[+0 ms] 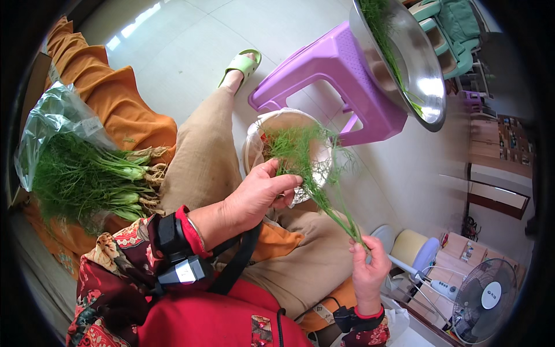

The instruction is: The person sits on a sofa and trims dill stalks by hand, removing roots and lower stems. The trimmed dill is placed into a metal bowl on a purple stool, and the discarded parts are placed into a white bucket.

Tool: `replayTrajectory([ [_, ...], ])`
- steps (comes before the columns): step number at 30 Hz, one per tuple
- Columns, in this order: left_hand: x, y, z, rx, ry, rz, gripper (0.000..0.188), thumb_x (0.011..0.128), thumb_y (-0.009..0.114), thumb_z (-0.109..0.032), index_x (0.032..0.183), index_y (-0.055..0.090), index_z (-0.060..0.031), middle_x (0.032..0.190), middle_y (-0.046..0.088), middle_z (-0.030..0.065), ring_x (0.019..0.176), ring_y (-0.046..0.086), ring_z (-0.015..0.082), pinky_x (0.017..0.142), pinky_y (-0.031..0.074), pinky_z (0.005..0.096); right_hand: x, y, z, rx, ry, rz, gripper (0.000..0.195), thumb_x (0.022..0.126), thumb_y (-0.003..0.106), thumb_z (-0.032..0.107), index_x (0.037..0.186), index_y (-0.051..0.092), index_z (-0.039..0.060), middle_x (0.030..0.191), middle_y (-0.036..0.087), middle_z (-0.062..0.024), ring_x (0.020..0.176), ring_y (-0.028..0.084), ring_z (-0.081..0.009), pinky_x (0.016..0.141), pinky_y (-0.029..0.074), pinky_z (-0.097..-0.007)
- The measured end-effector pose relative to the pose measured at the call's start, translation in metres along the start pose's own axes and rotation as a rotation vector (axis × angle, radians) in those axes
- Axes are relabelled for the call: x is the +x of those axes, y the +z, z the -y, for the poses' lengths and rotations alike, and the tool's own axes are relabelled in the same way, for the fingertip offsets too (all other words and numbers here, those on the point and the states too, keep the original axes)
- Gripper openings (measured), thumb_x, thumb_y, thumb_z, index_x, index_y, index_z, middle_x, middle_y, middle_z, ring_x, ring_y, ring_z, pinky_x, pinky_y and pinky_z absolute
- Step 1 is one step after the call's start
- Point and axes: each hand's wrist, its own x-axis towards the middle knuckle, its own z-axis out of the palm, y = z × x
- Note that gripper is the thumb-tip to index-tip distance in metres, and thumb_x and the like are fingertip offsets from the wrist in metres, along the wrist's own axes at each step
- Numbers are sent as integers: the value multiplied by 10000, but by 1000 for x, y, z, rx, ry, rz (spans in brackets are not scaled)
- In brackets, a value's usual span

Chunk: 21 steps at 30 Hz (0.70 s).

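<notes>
My right hand (370,264) grips the stem base of a feathery green fennel sprig (323,199), whose fronds spread up and to the left. At the fronds, the thumb and fingers of my left hand (260,191) are closed on fine leaves. Beneath them stands a lined round bin (253,149) between my legs. Several rooted fennel bunches (125,173) lie at the left, partly in a clear plastic bag (56,108). More fronds (383,39) rest in a steel bowl (418,65) on a purple plastic stool (342,69).
Orange cloth (117,104) covers the seat at my left. My foot wears a green slipper (245,65) on the tiled floor. An electric fan (485,299) stands at the lower right, near a cream and lilac container (409,249). A green padded chair (455,34) is at the upper right.
</notes>
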Motion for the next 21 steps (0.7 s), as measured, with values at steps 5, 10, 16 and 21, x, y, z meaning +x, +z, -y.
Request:
replayTrajectory([
  [5, -4, -3, 5, -78, -78, 70, 91, 835, 550, -65, 917, 517, -88, 741, 538, 8, 564, 528, 112, 483, 348, 235, 2, 7, 7, 320, 242, -88, 146, 889, 596, 72, 1003, 560, -10, 830, 631, -78, 687, 591, -106, 630, 479, -233],
  [10, -6, 5, 0, -96, -82, 27, 103, 830, 525, -45, 919, 520, -96, 769, 545, 16, 572, 523, 116, 482, 350, 236, 6, 9, 10, 482, 270, -69, 173, 911, 578, 93, 1039, 523, -9, 844, 627, -78, 692, 576, -88, 643, 485, -225],
  [16, -5, 4, 3, -172, -89, 71, 64, 859, 567, -96, 887, 516, -123, 751, 519, -13, 542, 428, 76, 476, 303, 226, 9, 8, 12, 611, 310, -53, 187, 903, 587, 84, 1051, 511, -2, 881, 620, -80, 708, 568, -85, 655, 490, -223],
  [21, 1, -1, 8, -110, -96, 59, 182, 871, 643, -238, 787, 505, -154, 640, 456, -50, 499, 361, 55, 474, 278, 224, 7, 11, 15, 570, 299, -9, 196, 889, 602, 68, 1052, 514, 5, 882, 608, -70, 713, 569, -81, 655, 490, -217],
])
